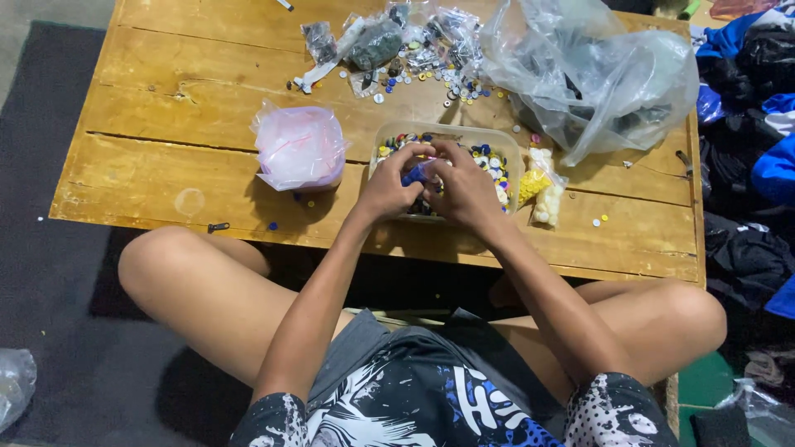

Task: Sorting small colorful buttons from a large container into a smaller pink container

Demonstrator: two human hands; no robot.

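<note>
Your left hand and right hand pinch a small blue plastic bag together over the clear plastic tub of mixed buttons; a pink-filled bag sits left.

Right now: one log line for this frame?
left hand: pinching small blue bag | right hand: same bag | under: clear tub of buttons | pink bag left

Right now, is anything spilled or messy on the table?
Yes. Loose buttons lie scattered on the wooden table near small torn-open bags at the far edge, outside the clear tub. A few strays sit near the pink bag. Both hands, left hand and right hand, hold something blue over the tub.
</note>
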